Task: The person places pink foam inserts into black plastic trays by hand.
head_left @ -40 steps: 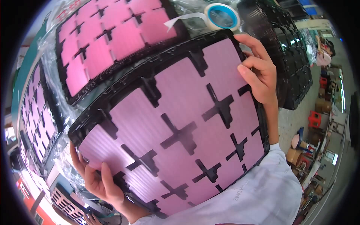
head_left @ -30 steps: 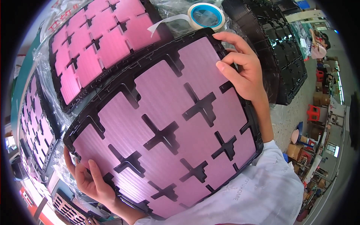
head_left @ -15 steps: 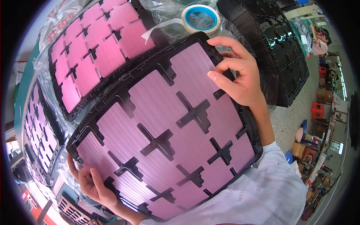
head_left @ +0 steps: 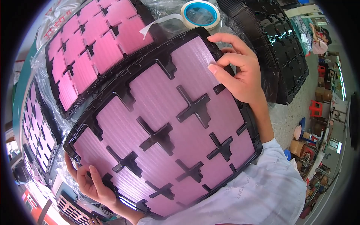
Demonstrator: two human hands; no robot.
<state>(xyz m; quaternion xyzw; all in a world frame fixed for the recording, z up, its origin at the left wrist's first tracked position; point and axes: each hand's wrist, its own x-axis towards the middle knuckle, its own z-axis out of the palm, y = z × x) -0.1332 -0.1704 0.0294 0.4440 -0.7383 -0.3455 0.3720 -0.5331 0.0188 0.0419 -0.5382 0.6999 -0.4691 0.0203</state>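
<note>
A black plastic tray (head_left: 156,140) fitted with a pink foam sheet (head_left: 150,90) is tilted up in front of me. Black cross-shaped ribs of the tray show through slots in the foam. My left hand (head_left: 91,184) grips the tray's lower left edge, thumb over the top and fingers partly behind the rim. At the upper right edge my right hand (head_left: 238,69) holds the rim, its fingers curled over the side and its thumb at the foam's edge. The lower edge of the tray rests against my white sleeve or shirt (head_left: 240,191).
Behind lies another black tray with pink foam (head_left: 101,45) on clear plastic wrapping. A tape roll (head_left: 200,15) with a blue core has a loose white end. A stack of black trays (head_left: 277,48) stands at the right. More foam-lined trays (head_left: 37,129) sit at the left; a red stool (head_left: 316,108) is farther off.
The held tray and both hands have shifted only slightly in view. The background trays and tape roll appear a little higher and farther left. Both hands keep their grip.
</note>
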